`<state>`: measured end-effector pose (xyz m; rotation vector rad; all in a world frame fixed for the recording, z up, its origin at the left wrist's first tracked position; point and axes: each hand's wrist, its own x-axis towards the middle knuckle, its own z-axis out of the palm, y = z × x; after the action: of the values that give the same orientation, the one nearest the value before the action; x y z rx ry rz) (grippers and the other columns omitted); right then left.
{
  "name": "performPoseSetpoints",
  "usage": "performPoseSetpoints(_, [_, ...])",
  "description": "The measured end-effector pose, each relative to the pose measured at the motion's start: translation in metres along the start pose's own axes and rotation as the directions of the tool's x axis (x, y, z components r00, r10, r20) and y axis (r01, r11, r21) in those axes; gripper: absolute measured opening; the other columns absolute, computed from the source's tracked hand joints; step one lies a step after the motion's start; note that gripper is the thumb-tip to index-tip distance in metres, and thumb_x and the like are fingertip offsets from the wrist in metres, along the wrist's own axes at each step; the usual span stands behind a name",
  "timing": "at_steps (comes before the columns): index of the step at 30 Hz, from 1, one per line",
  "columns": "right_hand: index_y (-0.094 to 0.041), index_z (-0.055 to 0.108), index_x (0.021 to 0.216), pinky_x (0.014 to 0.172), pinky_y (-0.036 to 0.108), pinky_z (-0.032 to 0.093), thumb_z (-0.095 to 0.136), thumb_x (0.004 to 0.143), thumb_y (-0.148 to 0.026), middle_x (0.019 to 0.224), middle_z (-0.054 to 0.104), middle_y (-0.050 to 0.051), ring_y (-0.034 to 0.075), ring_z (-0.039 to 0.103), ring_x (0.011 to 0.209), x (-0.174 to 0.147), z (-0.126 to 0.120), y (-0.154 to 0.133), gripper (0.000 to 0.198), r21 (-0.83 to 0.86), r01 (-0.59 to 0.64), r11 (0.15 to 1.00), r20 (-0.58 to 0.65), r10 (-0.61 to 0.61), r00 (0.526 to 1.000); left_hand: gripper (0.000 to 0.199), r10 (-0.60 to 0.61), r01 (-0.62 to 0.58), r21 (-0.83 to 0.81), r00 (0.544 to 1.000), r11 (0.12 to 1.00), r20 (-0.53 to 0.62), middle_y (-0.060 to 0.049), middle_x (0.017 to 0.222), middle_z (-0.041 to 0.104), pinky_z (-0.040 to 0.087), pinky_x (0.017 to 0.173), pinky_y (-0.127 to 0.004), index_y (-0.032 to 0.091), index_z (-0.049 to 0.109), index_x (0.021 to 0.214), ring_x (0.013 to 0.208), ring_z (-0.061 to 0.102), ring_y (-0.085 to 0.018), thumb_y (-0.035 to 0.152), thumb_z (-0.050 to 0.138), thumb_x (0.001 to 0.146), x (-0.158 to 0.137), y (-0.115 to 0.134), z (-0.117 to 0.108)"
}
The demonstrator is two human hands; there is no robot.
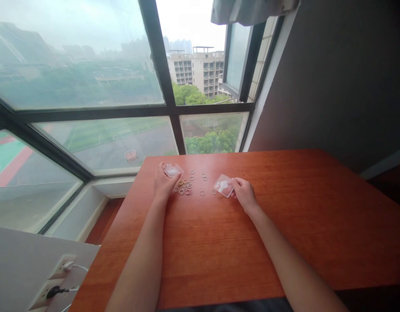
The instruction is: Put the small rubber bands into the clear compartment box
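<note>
Taking the ring pile as the landmark, the clear pouch is to its right, past the scattered rings, and the clear plastic is just beyond it, a little to its left. The right hand pinches the pouch narrowly by its right edge, thumb against fingers; the left hand holds the plastic, thumb and fingers spread wider across it. The pouch looks light, thin and fairly flat, probably flexible and a bit slippery, so an edge or corner seems the best hold. The rings look light and stiff, probably smooth, and best pinched across the rim. Counting: one pouch at the right hand; whether the left hand's plastic is one piece or several, I cannot tell. Six rings are apart from the pile, all to its right or beyond it: the far ring and five others; those in the pile overlap too much to count, on one table
</note>
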<state>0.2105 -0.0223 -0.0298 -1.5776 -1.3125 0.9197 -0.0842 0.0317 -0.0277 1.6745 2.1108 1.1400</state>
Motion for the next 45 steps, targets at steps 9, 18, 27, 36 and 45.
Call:
performPoseSetpoints(9, [-0.022,0.071,0.087,0.065,0.025,0.041,0.052,0.082,-0.034,0.083,0.072,0.005,0.019,0.064,0.079,0.001,-0.006,0.001,0.024,-0.519,0.086,0.85,0.071,-0.058,0.996,0.067,0.106,-0.11,0.082,0.993,0.991,0.044,-0.018,0.13,0.049,0.033,0.106,-0.05,0.015,0.045,0.129,0.126,0.042,-0.036,0.036,0.068,0.07,-0.005,0.006,0.0])
performPoseSetpoints(18, [-0.019,0.061,0.116,0.08,0.027,0.051,0.057,0.079,-0.024,0.104,0.07,0.005,0.014,0.066,0.083,-0.01,0.018,0.001,0.037,-0.022,0.179,0.984,0.243,-0.169,0.955,0.039,0.238,-0.238,-0.007,0.97,0.971,-0.059,-0.013,0.117,0.055,0.041,0.1,-0.043,0.016,0.057,0.114,0.115,0.051,-0.029,0.025,0.057,0.076,-0.012,0.031,-0.009])
performPoseSetpoints(27, [-0.022,0.069,0.087,0.07,0.023,0.042,0.047,0.086,-0.03,0.08,0.071,0.003,0.016,0.064,0.077,-0.011,0.008,-0.009,0.023,-0.426,0.218,0.878,0.155,-0.167,0.974,0.022,0.415,-0.36,-0.225,0.862,0.906,0.292,-0.002,0.071,0.062,0.04,0.06,-0.024,0.017,0.062,0.078,0.064,0.054,-0.013,0.031,0.047,0.087,-0.047,0.08,0.006])
performPoseSetpoints(36, [-0.022,0.067,0.084,0.057,0.025,0.027,0.037,0.095,-0.043,0.079,0.07,0.006,0.016,0.059,0.07,-0.008,-0.005,-0.008,0.038,-0.747,0.177,0.641,0.176,-0.066,0.982,0.012,0.623,-0.461,-0.422,0.523,0.781,0.582,0.001,0.061,0.054,0.03,0.054,-0.022,0.015,0.053,0.067,0.053,0.042,-0.009,0.017,0.049,0.078,-0.117,0.121,0.048])
performPoseSetpoints(45, [-0.023,0.067,0.088,0.056,0.026,0.025,0.035,0.096,-0.044,0.082,0.07,0.007,0.018,0.061,0.073,-0.008,-0.005,-0.01,0.039,-0.793,0.205,0.574,0.213,-0.054,0.975,0.011,0.614,-0.405,-0.461,0.517,0.79,0.597,0.002,0.06,0.049,0.032,0.056,-0.021,0.014,0.055,0.068,0.057,0.04,-0.009,0.016,0.048,0.076,-0.11,0.111,0.053])
